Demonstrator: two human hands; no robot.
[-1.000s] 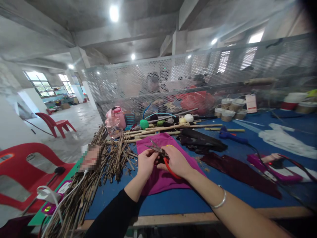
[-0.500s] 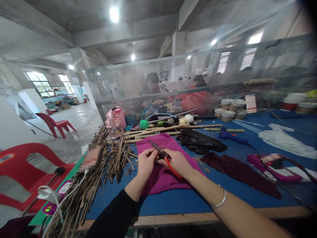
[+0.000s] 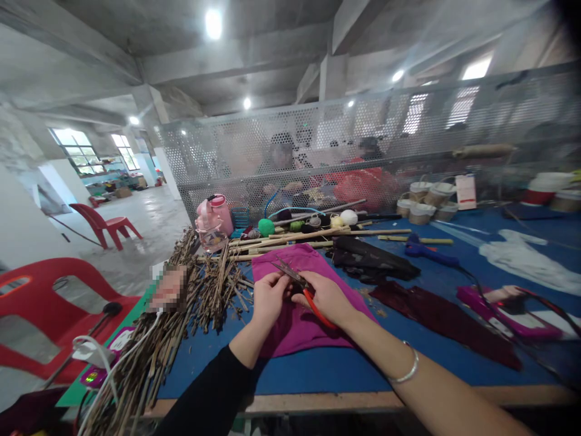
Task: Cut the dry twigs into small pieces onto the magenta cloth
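Red-handled scissors are gripped in my right hand, their dark pointed blades angled up and to the left. My left hand is closed in a pinch right beside the blades; whatever sits between its fingertips is hidden or too small to make out. Both hands are above a magenta cloth spread on the blue tabletop. To the left of the cloth lies a pile of dry brown twigs. Black fabric and a dark maroon cloth lie to its right.
Bamboo sticks and yarn balls, one green, lie behind the cloth. A pink bottle stands back left. A blue glue gun rests on the right. A perforated metal screen borders the back, with people behind it.
The view has shifted slightly, so the table appears a little farther right. Both hands keep nearly the same pose over the magenta cloth, with the scissors still in my right hand.
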